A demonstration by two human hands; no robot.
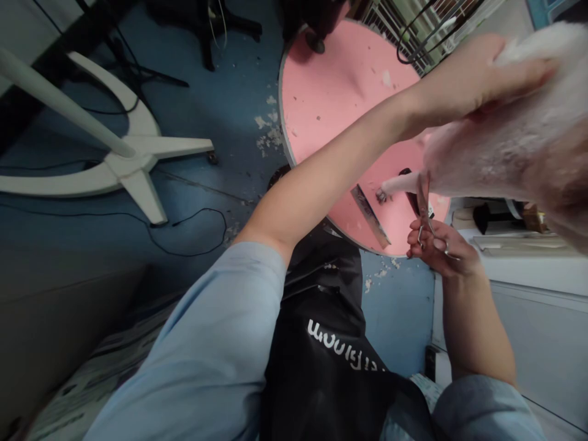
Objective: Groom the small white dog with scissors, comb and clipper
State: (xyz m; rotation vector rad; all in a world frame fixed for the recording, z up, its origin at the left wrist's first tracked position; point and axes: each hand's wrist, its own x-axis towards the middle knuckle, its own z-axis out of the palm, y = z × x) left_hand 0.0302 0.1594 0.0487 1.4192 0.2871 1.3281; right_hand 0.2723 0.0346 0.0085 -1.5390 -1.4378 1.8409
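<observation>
A white, short-clipped dog [496,150] stands on a round pink table [316,92], its body reaching to the right edge of view. My left hand [509,79] stretches across the table and grips the dog's upper side, the thumb over the fur; some fingers are hidden. In my right hand [443,248] is a pair of scissors [425,208], with fingers through the handles and blades pointing up beside the dog's leg [402,184]. A metal comb [371,215] lies on the table near that paw. A dark object [410,190] behind the scissors is partly covered.
White hair clippings [271,131] are scattered on the blue floor. A white stand base [133,162] with a castor and cables is at the left. A wire cage [386,27] stands behind the table, and a white cabinet [528,306] at the right.
</observation>
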